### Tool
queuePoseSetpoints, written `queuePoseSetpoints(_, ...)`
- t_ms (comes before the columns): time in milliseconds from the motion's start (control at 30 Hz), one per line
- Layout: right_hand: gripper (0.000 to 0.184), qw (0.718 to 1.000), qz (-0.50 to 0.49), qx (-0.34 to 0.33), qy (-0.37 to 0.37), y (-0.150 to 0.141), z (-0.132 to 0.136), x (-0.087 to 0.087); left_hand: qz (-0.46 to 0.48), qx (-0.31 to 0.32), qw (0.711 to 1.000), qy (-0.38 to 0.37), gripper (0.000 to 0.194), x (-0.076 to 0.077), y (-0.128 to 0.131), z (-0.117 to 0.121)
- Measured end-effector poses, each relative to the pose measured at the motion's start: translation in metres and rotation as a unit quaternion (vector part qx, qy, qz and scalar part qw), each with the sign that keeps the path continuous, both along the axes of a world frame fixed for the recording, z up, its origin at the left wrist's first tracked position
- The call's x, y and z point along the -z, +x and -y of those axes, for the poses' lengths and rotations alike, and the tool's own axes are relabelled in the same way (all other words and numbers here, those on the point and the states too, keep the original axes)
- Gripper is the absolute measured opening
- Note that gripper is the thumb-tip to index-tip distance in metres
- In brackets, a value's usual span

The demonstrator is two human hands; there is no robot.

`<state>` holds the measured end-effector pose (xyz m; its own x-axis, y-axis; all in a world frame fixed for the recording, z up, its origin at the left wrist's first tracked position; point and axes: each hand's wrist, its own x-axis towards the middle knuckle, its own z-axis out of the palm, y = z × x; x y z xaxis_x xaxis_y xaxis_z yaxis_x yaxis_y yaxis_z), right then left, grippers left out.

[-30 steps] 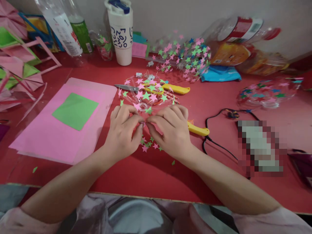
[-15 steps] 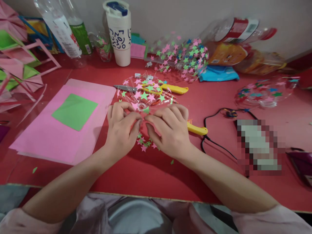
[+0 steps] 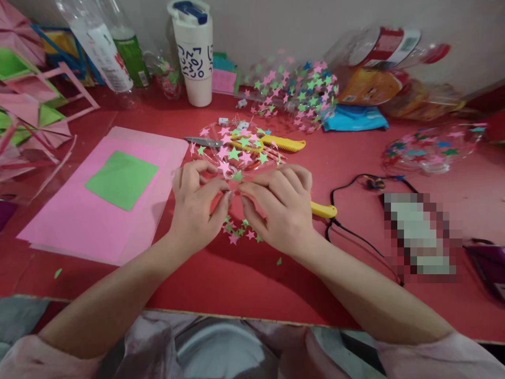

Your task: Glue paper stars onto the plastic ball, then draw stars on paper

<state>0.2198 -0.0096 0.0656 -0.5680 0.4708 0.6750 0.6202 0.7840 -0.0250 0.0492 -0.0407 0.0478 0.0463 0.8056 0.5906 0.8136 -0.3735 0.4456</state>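
Observation:
My left hand point(image 3: 199, 208) and my right hand point(image 3: 282, 210) are raised side by side over the table, fingertips nearly meeting. Each is closed in a pinch of thumb and fingers; whatever sits between the tips is too small to make out. Just beyond them lies a clear plastic piece dotted with pink and green paper stars point(image 3: 234, 153). Several loose stars point(image 3: 233, 239) lie below and between my hands. Scissors point(image 3: 205, 142) with yellow handles show partly behind the clear plastic. A yellow handle point(image 3: 323, 210) pokes out beside my right hand, its other end hidden.
Pink sheets point(image 3: 71, 221) with a green square point(image 3: 122, 180) on top lie at left. A white tumbler point(image 3: 198, 79) and plastic bottles point(image 3: 102, 58) line the wall. Star-covered clear plastic point(image 3: 311, 95) stands at the back. On the right are a black cable point(image 3: 357, 239) and a blurred-out device point(image 3: 418, 231).
My right hand has shifted slightly to the right, widening the small gap between the fingertips. My left hand stays almost in place, still pinched.

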Motion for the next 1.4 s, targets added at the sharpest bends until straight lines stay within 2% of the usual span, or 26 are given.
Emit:
queuePoseSetpoints(167, 0.011, 1.000, 0.008, 0.000, -0.002, 0.000, 0.000, 0.001, 0.000, -0.009, 1.000, -0.008, 0.011, 0.004, 0.001, -0.003)
queuePoseSetpoints(400, 0.010, 1.000, 0.008, -0.004, 0.009, 0.000, 0.000, 0.000, -0.005, -0.013, 0.999, 0.036, 0.012, 0.008, 0.001, -0.007)
queuePoseSetpoints(867, 0.013, 1.000, 0.003, 0.003, 0.002, 0.005, -0.001, -0.004, -0.050, 0.016, 0.994, 0.099, 0.013, 0.002, -0.010, -0.008)
queuePoseSetpoints(1033, 0.009, 0.999, -0.014, -0.005, 0.036, 0.006, -0.002, -0.005, -0.010, 0.021, 0.996, 0.089, 0.014, -0.003, -0.017, -0.007)
queuePoseSetpoints(1267, 0.010, 0.998, -0.002, -0.015, 0.055, 0.007, -0.001, -0.007, 0.156, -0.002, 0.982, 0.108, 0.015, -0.002, -0.034, -0.013)
queuePoseSetpoints(1400, 0.008, 0.998, 0.005, -0.025, 0.058, 0.011, -0.001, -0.015, 0.196, -0.006, 0.976, 0.095, 0.022, -0.006, -0.040, -0.013)
